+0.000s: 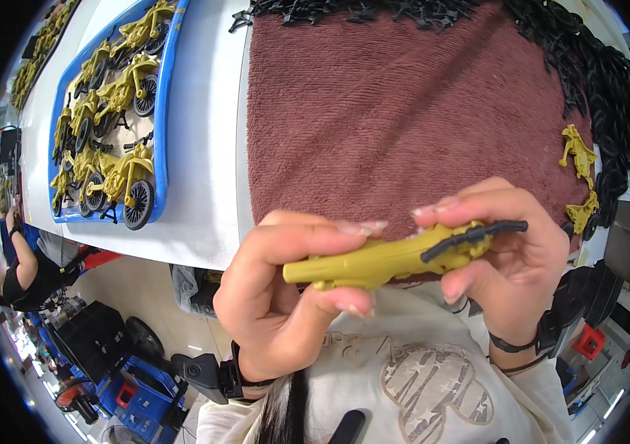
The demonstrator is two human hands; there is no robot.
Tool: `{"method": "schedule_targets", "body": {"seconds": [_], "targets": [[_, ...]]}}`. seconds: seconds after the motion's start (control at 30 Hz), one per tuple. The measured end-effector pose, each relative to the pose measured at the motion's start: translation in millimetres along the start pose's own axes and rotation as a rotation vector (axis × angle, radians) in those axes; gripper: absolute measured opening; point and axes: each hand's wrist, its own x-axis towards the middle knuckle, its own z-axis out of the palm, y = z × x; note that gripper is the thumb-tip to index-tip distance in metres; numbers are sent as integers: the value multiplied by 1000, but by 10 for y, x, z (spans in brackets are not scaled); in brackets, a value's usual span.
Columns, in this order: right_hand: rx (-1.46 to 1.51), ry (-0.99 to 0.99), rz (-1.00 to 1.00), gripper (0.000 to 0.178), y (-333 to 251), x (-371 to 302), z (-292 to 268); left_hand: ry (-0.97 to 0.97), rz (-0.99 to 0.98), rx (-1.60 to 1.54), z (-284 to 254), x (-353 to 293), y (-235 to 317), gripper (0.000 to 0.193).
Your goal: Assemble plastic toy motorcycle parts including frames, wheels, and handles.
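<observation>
Between my two hands, above the towel's near edge, is a yellow toy motorcycle body (381, 260), lying sideways with a black handlebar (470, 238) at its right end. My left hand (285, 285) pinches the body's left part between thumb and fingers. My right hand (511, 255) is closed round the front end by the handlebar, thumb below and fingers above. No wheels show on this body; its underside is hidden from me. A brown-red towel (404, 126) lies under and beyond the hands.
At the left a blue tray (165, 111) holds several yellow toy motorcycles (126, 174) with black wheels. Black small parts (359, 11) line the towel's far edge. Black tyres (611, 140) pile at the right, beside loose yellow bodies (578, 152). Another person (22, 259) is at far left.
</observation>
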Motion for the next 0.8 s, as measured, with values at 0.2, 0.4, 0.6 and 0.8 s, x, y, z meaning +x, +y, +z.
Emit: {"method": "schedule_targets", "body": {"seconds": [0.2, 0.4, 0.6, 0.8], "targets": [[-72, 84, 187, 55, -226, -53, 51, -21, 41, -18, 9, 4, 63, 56], [-124, 135, 153, 53, -177, -31, 37, 10, -123, -36, 112, 197, 202, 61], [459, 446, 320, 63, -145, 35, 157, -187, -64, -119, -68, 149, 99, 69], [464, 380, 358, 64, -133, 36, 162, -155, -29, -17, 5, 93, 102, 48]]}}
